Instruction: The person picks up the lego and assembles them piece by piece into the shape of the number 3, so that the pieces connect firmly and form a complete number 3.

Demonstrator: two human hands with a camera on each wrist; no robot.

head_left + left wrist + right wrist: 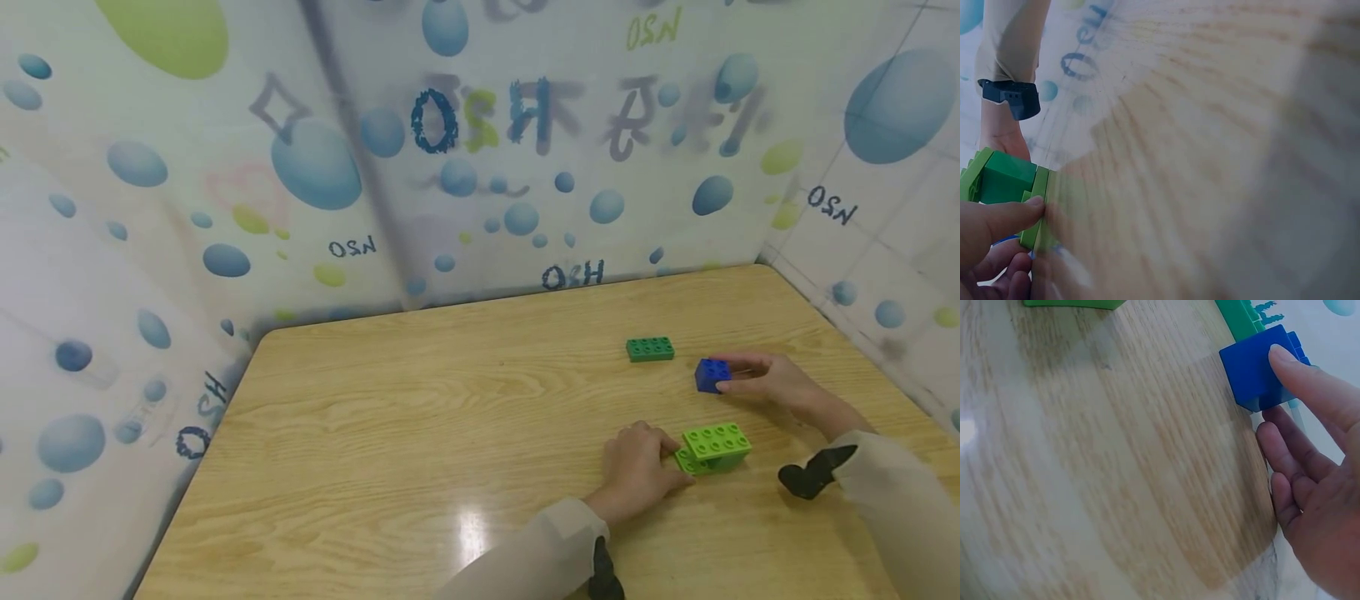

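mirrored "h2o" lettering (480, 121) repeats across the wall covering (390, 321), beside blurred, illegible characters (632, 125).

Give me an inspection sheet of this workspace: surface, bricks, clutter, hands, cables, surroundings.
Surface: wood-grain table, one bright reflection.
Bricks: lime stack with a darker block between its lime layers; blue brick; green brick lying apart, studs up.
Clutter: nothing seen.
Hands: left hand pinches the lime stack at its base; right hand grips the blue brick; dark device at each cuff.
Cables: nothing seen.
Surroundings: pale walls printed with blue and lime blobs and mirrored lettering.
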